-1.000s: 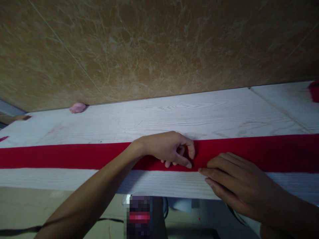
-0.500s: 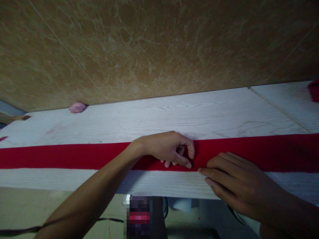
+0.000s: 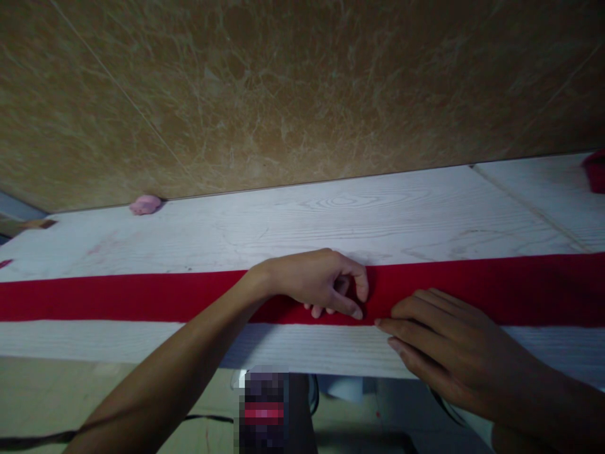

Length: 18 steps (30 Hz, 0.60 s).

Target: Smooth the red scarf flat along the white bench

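A long red strip of cloth point(image 3: 118, 296) lies flat across the white table, running from the left side of the view to the right. My left hand point(image 3: 326, 280) rests on the strip near the middle, fingers curved and thumb apart from the index finger, with nothing between them. Just to its right, my right hand point(image 3: 439, 340) lies over the strip's near edge. Its fingers are stretched out, and the index fingertip touches that edge. Neither hand grips the cloth.
The white wood-grained table point(image 3: 283, 221) meets a brown marbled wall point(image 3: 302, 94) at the back. A pink lump point(image 3: 145, 205) sits by the wall at left. Something dark red point(image 3: 594, 171) shows at the far right. A seam crosses the table at right. Dark cables point(image 3: 38, 439) hang below the front edge.
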Available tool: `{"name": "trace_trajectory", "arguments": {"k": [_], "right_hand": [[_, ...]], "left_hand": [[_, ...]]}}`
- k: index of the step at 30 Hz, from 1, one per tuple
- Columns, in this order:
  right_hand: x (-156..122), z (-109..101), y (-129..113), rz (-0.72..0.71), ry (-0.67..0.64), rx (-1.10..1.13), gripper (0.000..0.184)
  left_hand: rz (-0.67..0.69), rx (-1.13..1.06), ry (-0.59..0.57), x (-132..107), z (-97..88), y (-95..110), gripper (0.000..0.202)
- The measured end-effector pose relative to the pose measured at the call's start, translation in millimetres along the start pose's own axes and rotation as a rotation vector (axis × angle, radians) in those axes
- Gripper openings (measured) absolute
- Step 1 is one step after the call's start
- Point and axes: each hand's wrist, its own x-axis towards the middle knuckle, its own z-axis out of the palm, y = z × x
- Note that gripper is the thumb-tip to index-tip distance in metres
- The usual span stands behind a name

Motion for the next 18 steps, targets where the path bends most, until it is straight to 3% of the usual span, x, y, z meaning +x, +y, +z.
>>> {"name": "trace_trajectory", "arguments": {"k": [18], "right_hand": [[-0.7,1.0,0.3,0.001,0.001,0.017,0.026]], "left_hand": [[-0.002,-0.001,0.008,-0.4,0.5,1.5,0.029]]}}
